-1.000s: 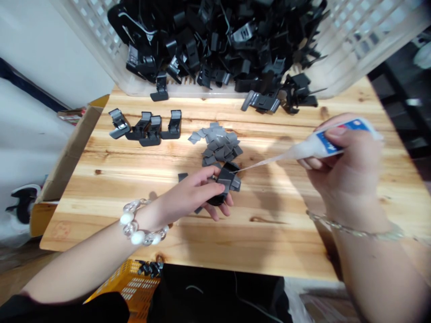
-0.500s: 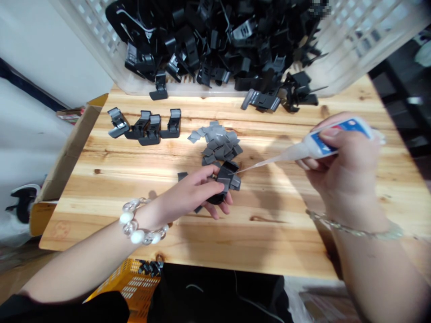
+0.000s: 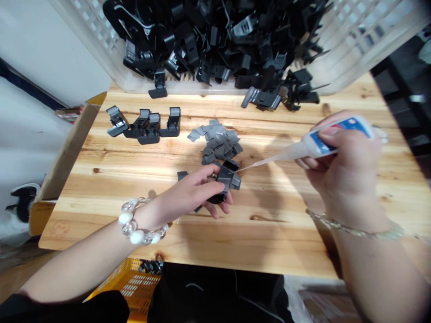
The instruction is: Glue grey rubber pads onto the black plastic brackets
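Note:
Between the thumb and fingers of my left hand [image 3: 197,190] is a black plastic clip [image 3: 226,175], held just over the wooden table. My right hand [image 3: 346,161] grips a glue bottle [image 3: 314,142] with a blue label, tipped to the left. Its long thin nozzle [image 3: 266,161] reaches to the clip's upper part; whether the tip touches cannot be made out. Just beyond the clip lies a pile of small grey pads [image 3: 218,141]. A few more grey pieces [image 3: 182,175] lie around and partly beneath my left hand.
A white plastic basket [image 3: 340,67] heaped with black clips [image 3: 202,40] stands at the back. Several black clips [image 3: 153,128] rest on the wooden table [image 3: 134,161] at left, others [image 3: 262,98] by the basket. Below the front edge sits a yellow basket [image 3: 138,287]; a cardboard box [image 3: 67,157] stands left.
Both hands keep almost the same pose, with the nozzle still at the clip. The view has shifted very slightly.

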### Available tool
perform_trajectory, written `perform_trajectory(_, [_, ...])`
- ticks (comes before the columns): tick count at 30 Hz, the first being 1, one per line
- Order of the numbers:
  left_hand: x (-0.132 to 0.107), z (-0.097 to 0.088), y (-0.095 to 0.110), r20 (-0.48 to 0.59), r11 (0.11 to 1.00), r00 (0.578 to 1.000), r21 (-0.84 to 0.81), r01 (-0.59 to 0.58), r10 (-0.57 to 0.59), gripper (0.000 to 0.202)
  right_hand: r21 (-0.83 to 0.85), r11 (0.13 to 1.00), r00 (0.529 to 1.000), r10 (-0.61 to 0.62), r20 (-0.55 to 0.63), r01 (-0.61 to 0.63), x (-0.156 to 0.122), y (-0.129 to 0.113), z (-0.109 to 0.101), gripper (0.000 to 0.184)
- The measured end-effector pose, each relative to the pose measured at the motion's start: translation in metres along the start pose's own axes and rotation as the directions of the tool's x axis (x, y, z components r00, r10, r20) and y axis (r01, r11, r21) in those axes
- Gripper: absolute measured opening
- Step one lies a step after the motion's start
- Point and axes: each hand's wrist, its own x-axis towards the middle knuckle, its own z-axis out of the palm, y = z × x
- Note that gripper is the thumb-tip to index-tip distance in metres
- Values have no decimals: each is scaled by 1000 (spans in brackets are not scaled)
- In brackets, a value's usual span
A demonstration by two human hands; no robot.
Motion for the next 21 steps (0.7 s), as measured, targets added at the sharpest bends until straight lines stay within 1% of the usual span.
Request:
perform_trajectory(11, [0,1,1,-5,1000,1000,19,-2,2,7,-43,999,1000,3,-28,-4,0,-2,0,9])
perform_trajectory(21, [1,1,0,-10,1000,1000,1,7,-7,8,-29,999,1000,13,-24,-14,-1,-2,1,10])
